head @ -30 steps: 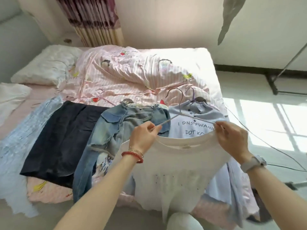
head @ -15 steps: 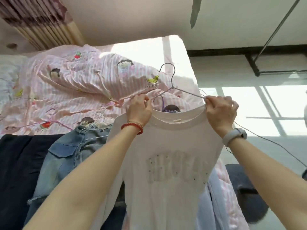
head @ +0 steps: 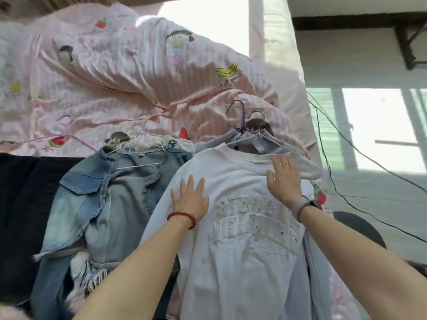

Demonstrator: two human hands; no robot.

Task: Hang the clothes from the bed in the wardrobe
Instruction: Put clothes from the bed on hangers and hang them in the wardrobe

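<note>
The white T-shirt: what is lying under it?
Under the white T-shirt a pale blue garment on hangers shows at the collar and right edge. The rest is covered.

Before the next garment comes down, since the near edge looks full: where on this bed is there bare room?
Free: the pink striped quilt above the hanger hooks. Crowded: the near edge, where the black garment, denim jacket and white shirt lie side by side, left hand and right hand flat on the shirt.
</note>
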